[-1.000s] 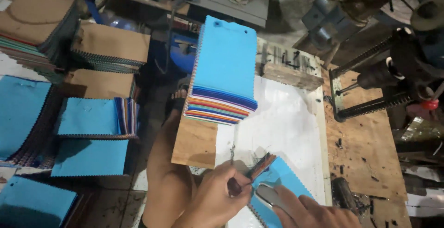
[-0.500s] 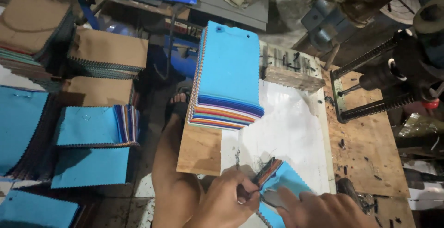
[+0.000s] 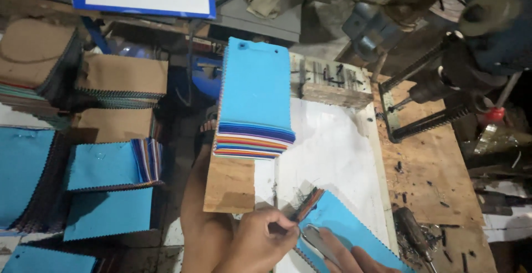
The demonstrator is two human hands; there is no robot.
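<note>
Fastening of the blue-topped swatch bundle (image 3: 346,226) at six o'clock on the surface (image 3: 338,151) looks under way: left hand (image 3: 260,240) grip clenched on its corner, right hand (image 3: 346,256) grasping a metal tool (image 3: 313,237), steadiness probably needed next.

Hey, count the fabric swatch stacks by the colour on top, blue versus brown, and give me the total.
Blue-topped stacks: 6, one on the bench, one under the hands, four at left.
Brown-topped stacks: 3, all at upper left.
Total: 9
</note>
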